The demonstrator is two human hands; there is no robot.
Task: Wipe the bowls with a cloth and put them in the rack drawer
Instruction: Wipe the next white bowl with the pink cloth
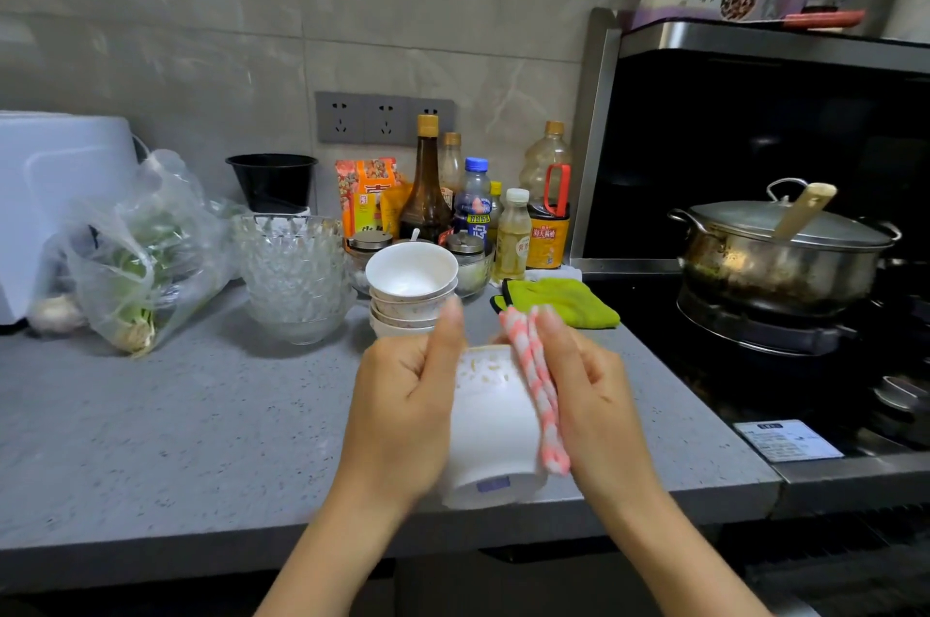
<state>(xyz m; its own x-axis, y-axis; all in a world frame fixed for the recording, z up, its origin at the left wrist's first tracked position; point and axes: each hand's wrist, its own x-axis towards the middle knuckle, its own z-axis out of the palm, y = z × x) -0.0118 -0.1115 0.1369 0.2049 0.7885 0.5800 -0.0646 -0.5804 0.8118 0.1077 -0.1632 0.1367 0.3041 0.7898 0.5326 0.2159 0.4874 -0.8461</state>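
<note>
A white bowl [495, 430] hangs above the counter's front edge, its base with a blue mark turned toward me and its rim pointing away. My left hand [407, 395] grips its left side, thumb raised along the rim. My right hand [584, 385] presses a pink and white striped cloth [536, 385] against the bowl's right side. Behind them a stack of several white bowls [411, 287] stands upright on the grey counter [201, 415]. The rack drawer is not in view.
A stack of cut-glass bowls [294, 274] and a plastic bag of greens [136, 259] stand at the left. Sauce bottles [428, 183] line the wall. A green cloth [563, 302] lies right of the bowls, and a lidded pot [780, 254] sits on the stove.
</note>
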